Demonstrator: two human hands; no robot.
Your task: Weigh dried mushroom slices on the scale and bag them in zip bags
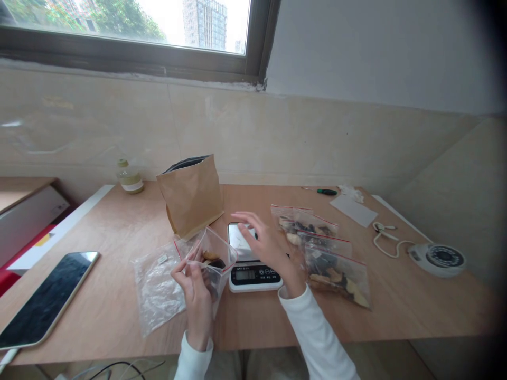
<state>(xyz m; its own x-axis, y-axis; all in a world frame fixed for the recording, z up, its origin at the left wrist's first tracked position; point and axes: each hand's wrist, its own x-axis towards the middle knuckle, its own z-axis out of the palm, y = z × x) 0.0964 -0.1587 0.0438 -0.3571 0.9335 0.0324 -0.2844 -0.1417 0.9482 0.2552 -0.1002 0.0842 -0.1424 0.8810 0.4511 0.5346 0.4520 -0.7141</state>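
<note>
Left hand [195, 290] pinches a clear bag [217, 244] left of the scale [255, 282]. Right hand [267, 244], open and empty, partly hides its plate [236, 241]

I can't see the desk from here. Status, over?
Left hand gripping open clear bag, dark and tan pieces inside. Right hand open over scale, partly hiding its platform. Filled bags right of scale.

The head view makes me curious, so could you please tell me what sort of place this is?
Probably a small indoor workspace, at home or in an office: a wooden table below a window bears a scale and filled clear bags.
</note>
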